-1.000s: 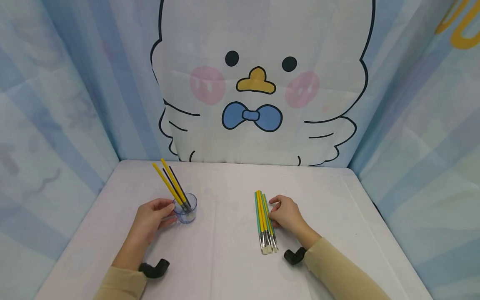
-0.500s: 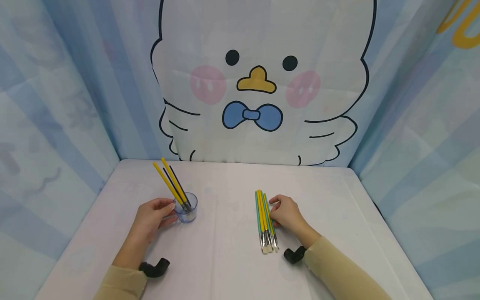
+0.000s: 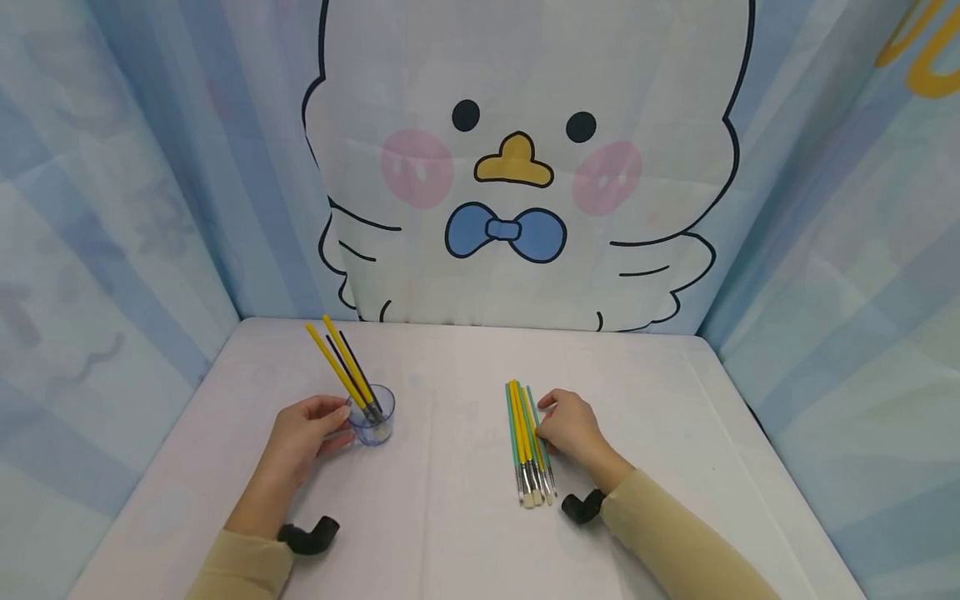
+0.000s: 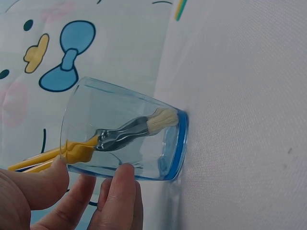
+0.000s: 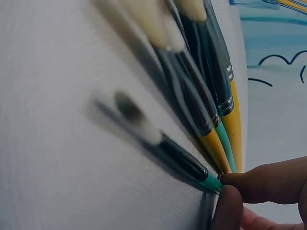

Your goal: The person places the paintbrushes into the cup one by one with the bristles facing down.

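Loosely curled fingers [image 3: 553, 410] touching brushes [image 3: 528, 442]

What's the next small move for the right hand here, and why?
Probably lift one brush clear of the pile. The right hand already pinches a green-handled brush at the edge of the brushes lying flat on the table, while the left hand holds the cup, which already has brushes standing in it.
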The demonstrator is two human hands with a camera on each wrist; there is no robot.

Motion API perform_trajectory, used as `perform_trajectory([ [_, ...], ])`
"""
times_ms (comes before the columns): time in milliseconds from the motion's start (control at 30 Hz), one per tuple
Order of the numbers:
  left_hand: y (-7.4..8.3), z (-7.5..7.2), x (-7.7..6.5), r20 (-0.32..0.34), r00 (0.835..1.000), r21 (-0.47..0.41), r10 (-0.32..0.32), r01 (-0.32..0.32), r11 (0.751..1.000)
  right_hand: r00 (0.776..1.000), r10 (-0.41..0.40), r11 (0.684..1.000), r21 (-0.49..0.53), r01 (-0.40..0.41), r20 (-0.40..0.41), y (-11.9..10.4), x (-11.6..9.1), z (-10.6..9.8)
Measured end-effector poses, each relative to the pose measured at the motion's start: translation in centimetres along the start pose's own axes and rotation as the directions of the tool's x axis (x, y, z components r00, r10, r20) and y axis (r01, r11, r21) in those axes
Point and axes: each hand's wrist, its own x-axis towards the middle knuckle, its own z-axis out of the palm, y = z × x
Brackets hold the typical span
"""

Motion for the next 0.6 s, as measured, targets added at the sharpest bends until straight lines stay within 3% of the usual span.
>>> perform_trajectory([
  [367, -0.03, -0.05, -0.05, 0.007, 1.000, -0.005, -0.005, 0.005, 1.000, 0.999, -0.040, 0.990, -0.134, 0.036, -0.029, -0.56, -0.26, 0.22],
  [600, -0.04, -0.06, -0.04, 0.008, 1.000, -0.006, -0.005, 0.005, 1.000, 1.000, 0.007, 0.994, -0.107, -0.007, -0.001, -0.90, -0.04, 0.01],
])
